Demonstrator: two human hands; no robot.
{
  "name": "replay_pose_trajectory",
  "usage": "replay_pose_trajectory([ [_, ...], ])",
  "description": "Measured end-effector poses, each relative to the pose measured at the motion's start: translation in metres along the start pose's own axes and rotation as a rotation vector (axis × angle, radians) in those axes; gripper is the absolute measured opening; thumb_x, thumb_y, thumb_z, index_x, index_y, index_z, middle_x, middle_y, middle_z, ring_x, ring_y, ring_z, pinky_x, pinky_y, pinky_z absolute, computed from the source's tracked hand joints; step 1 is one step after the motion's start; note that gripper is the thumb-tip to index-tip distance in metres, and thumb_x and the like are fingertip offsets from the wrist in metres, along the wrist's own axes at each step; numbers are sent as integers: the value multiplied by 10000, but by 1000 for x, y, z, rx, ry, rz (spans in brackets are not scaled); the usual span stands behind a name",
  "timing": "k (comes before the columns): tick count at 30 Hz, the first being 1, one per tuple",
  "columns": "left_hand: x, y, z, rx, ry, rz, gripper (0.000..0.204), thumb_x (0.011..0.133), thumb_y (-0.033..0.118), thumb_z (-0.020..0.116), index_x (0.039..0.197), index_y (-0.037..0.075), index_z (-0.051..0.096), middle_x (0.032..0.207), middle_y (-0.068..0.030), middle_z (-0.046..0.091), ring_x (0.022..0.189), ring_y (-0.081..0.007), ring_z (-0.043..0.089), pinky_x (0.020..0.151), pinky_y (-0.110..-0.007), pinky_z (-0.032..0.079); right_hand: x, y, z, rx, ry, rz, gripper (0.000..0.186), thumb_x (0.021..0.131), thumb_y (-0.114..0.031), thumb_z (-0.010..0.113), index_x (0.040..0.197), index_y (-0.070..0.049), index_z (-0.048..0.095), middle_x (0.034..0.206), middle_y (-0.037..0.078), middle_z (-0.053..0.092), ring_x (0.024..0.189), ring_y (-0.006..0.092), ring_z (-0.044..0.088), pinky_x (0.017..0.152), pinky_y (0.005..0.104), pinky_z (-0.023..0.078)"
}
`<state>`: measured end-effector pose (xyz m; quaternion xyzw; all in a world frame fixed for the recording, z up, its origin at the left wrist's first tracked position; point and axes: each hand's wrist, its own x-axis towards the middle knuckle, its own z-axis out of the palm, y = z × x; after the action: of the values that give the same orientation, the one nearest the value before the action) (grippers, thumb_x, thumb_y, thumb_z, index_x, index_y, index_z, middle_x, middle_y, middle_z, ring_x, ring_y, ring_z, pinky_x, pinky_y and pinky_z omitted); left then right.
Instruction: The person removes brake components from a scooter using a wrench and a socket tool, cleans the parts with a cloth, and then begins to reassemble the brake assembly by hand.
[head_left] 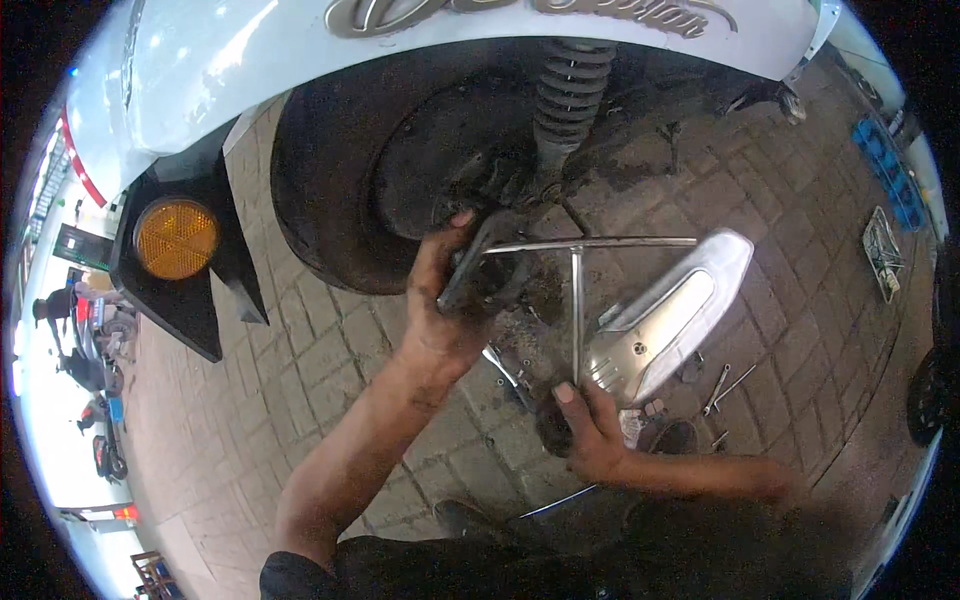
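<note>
My left hand (442, 325) is closed around a dark, greasy metal part (470, 265) beside the tyre (330, 200); where this part joins the rest is hidden. In my right hand (597, 440) is the lower end of a T-handle wrench (576, 310), with the thumb lying along the stem. The wrench's crossbar points away from me, and its left end lies over the dark part. A blackened lump by the right fingers cannot be made out. Beyond the wrench, a long silver cover (690, 310) lies on the paving.
Overhead is white bodywork (240, 70) with a coil-spring shock absorber (572, 95) below it. An orange reflector (175, 238) sits on a black mudguard at left. Spanners (716, 388) and small parts lie on the bricks. A blue rack (886, 172) and a metal tray (882, 255) stand far right.
</note>
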<state>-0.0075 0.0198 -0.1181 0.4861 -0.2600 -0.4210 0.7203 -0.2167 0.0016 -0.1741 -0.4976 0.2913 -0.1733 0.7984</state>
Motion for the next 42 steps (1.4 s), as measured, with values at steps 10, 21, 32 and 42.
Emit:
replay_pose_trajectory([
  [10,5,-18,-13,-300,22,-218,640,857,648,479,1306,197,548,1297,-73,572,1165,-268,535,993,-513,410,75,-70,-6,69,389,-433,725,936,-428,617,1464,-70,274,1026,80,617,814,142,592,728,268,503],
  [21,-2,-8,-4,-237,-47,-95,654,881,666,451,1339,207,529,1325,-41,567,1211,-259,503,1042,-546,367,62,-89,7,139,107,-175,406,968,-379,613,1163,-23,620,928,19,642,759,90,544,671,227,433],
  [32,-1,-8,0,-370,61,-216,637,871,646,493,1311,188,543,1267,-68,604,1153,-274,557,968,-510,447,66,-79,4,-68,302,-155,390,981,-318,597,1176,18,619,1061,94,655,964,156,576,880,293,460],
  [42,12,18,-44,-254,22,-471,392,892,350,610,1190,97,632,1131,-73,670,1074,-230,601,980,-412,446,22,-138,-59,-275,202,-162,504,936,-369,640,1275,-6,552,1116,87,640,1058,160,575,932,281,450],
])
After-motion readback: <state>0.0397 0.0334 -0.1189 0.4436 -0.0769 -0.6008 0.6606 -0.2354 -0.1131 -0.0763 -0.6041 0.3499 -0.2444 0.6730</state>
